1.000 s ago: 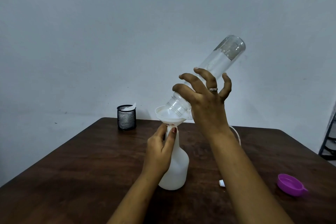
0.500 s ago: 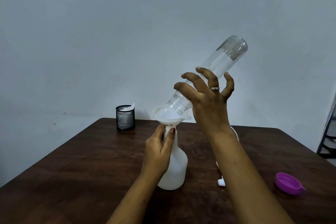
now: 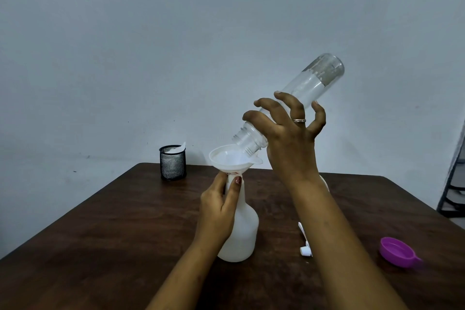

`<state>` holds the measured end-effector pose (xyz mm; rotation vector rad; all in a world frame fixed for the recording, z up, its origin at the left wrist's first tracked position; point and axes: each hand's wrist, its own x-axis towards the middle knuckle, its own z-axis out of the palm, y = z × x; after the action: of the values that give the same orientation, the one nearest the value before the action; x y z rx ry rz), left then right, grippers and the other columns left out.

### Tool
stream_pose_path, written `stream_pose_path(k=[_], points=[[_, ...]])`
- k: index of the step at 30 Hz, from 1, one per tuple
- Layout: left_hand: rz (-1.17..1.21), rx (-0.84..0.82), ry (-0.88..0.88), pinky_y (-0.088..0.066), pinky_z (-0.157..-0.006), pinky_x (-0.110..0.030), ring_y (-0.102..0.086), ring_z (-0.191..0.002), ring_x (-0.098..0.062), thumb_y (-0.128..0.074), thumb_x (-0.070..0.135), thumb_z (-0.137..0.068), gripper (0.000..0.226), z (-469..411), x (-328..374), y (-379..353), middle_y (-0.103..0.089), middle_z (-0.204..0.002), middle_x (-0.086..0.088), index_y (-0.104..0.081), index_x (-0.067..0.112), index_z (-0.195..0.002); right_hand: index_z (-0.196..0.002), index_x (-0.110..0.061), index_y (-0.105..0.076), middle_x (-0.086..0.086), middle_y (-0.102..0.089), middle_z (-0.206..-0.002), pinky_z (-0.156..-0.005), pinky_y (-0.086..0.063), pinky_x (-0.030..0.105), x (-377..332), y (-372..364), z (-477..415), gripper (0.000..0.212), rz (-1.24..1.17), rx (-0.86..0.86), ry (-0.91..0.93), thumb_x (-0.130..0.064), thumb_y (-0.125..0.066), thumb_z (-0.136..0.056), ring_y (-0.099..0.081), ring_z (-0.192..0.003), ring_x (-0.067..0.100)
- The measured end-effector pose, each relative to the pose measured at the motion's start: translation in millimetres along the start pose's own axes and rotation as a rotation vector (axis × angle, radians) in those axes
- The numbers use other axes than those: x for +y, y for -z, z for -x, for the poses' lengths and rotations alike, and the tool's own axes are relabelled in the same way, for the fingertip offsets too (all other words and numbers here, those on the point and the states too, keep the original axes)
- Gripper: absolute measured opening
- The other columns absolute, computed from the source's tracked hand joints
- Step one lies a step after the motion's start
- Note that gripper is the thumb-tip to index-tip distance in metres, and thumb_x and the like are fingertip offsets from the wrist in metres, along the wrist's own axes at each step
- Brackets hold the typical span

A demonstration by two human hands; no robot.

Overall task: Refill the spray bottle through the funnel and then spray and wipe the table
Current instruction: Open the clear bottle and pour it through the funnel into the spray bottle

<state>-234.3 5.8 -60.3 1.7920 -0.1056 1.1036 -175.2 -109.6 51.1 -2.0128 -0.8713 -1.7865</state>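
**Water Went Down the Funnel**

A black mesh cup (image 3: 172,162) stood at the far left of the brown bench (image 3: 100,234), close to the wall. Something white sat inside it.

Next came the left hand (image 3: 218,206). It was closed around the thin neck of the white spray bottle (image 3: 241,234), with the thumb on one side and the fingers on the other. The spray bottle stood upright on the bench, near the middle. Its top was off.

A white funnel (image 3: 232,160) sat in the neck of the spray bottle, just above the left hand. It looked wet and white inside.

The right hand (image 3: 289,138) was higher up. It held a clear bottle (image 3: 302,90) near its neck. The fingers were spread and curled over the bottle, and one finger had a ring on it. The clear bottle was tipped over, with its bottom up high to the right and its open mouth down low, just over the funnel. Some water was inside it, with bubbles near the top end.

A small white spray part (image 3: 305,246) lay on the bench, just beside the right arm and partly hidden by it.

Far to the right, a purple lid (image 3: 397,251) lay on the bench, open side up, well apart from the bottles.
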Motion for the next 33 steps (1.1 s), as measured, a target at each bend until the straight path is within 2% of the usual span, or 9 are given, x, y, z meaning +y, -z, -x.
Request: stream_pose_path(k=[7, 9, 12, 16, 20, 24, 26, 30, 33], points=[[0.001, -0.002, 0.005, -0.042, -0.071, -0.006, -0.062, -0.089, 0.002, -0.045, 0.036, -0.091, 0.026, 0, -2, 0, -0.067, -0.089, 0.017, -0.062, 0.026, -0.107, -0.1, -0.036, -0.066, -0.009, -0.062, -0.121, -0.101, -0.015, 0.047, -1, -1, 3, 0.045, 0.006, -0.007, 0.009, -0.014, -0.034, -0.078, -0.035, -0.127, 0.018], [-0.009, -0.004, 0.012, -0.042, -0.071, -0.007, -0.062, -0.087, 0.002, -0.045, 0.038, -0.091, 0.026, 0, -2, 0, -0.067, -0.088, 0.016, -0.062, 0.027, -0.106, -0.102, -0.037, -0.064, -0.011, -0.061, -0.121, -0.102, -0.013, 0.048, 0, -1, 3, 0.044, 0.024, -0.041, -0.014, -0.006, -0.044, -0.077, -0.037, -0.128, 0.018], [-0.032, -0.008, 0.028, -0.046, -0.072, -0.012, -0.063, -0.089, 0.001, -0.043, 0.051, -0.089, 0.024, 1, 0, 2, -0.068, -0.089, 0.015, -0.06, 0.037, -0.101, -0.107, -0.037, -0.061, -0.013, -0.062, -0.116, -0.101, -0.011, 0.046, -1, 3, -1, 0.065, 0.022, -0.123, -0.098, 0.011, -0.061, -0.063, -0.047, -0.123, 0.021], [-0.038, -0.029, 0.072, -0.045, -0.074, -0.012, -0.062, -0.092, 0.001, -0.041, 0.058, -0.086, 0.043, 7, 3, 5, -0.067, -0.093, 0.015, -0.062, 0.027, -0.107, -0.123, -0.031, -0.052, -0.009, -0.063, -0.11, -0.101, -0.011, 0.046, -6, 11, 0, 0.08, -0.026, -0.238, -0.189, 0.015, -0.053, -0.058, -0.051, -0.117, 0.025], [-0.14, -0.15, 0.167, -0.042, -0.067, -0.012, -0.059, -0.078, -0.008, -0.049, 0.043, -0.094, 0.015, 3, 13, 16, -0.061, -0.077, 0.009, -0.055, 0.03, -0.092, -0.124, -0.024, -0.035, -0.007, -0.055, -0.104, -0.104, -0.014, 0.046, -6, 23, -4, 0.063, -0.138, -0.42, -0.346, -0.001, -0.055, -0.069, -0.048, -0.115, 0.024], [-0.263, -0.349, 0.315, -0.046, -0.098, -0.042, -0.059, -0.109, -0.009, -0.048, 0.077, -0.063, 0.072, -9, 18, 38, -0.061, -0.117, 0.013, -0.05, 0.035, -0.12, -0.121, -0.02, -0.035, -0.004, -0.058, -0.112, -0.098, -0.022, 0.042, 4, 35, -12, 0.058, -0.254, -0.329, -0.409, -0.022, -0.068, -0.074, -0.053, -0.11, 0.027], [-0.277, -0.405, 0.372, -0.045, -0.101, -0.041, -0.054, -0.114, -0.012, -0.056, 0.076, -0.053, 0.086, -14, 26, 52, -0.055, -0.125, 0.009, -0.045, 0.034, -0.128, -0.123, -0.018, -0.035, -0.002, -0.059, -0.115, -0.093, -0.028, 0.04, 5, 45, -24, 0.064, -0.324, -0.262, -0.435, -0.032, -0.073, -0.074, -0.055, -0.108, 0.028], [-0.199, -0.375, 0.357, -0.038, -0.1, -0.028, -0.045, -0.123, -0.015, -0.076, 0.051, -0.066, 0.083, -23, 47, 79, -0.046, -0.134, 0.001, -0.039, 0.027, -0.137, -0.122, -0.015, -0.035, -0.001, -0.06, -0.116, -0.088, -0.049, 0.044, -9, 70, -61, 0.071, -0.573, -0.069, -0.477, -0.038, -0.078, -0.07, -0.057, -0.104, 0.03], [-0.121, -0.247, 0.251, -0.04, -0.103, -0.033, -0.044, -0.124, -0.014, -0.077, 0.041, -0.072, 0.077, -32, 71, 93, -0.046, -0.132, 0.003, -0.038, 0.029, -0.137, -0.12, -0.015, -0.035, -0.004, -0.06, -0.111, -0.085, -0.051, 0.043, -31, 79, -86, 0.071, -0.746, -0.016, -0.496, -0.036, -0.08, -0.069, -0.058, -0.101, 0.027]])
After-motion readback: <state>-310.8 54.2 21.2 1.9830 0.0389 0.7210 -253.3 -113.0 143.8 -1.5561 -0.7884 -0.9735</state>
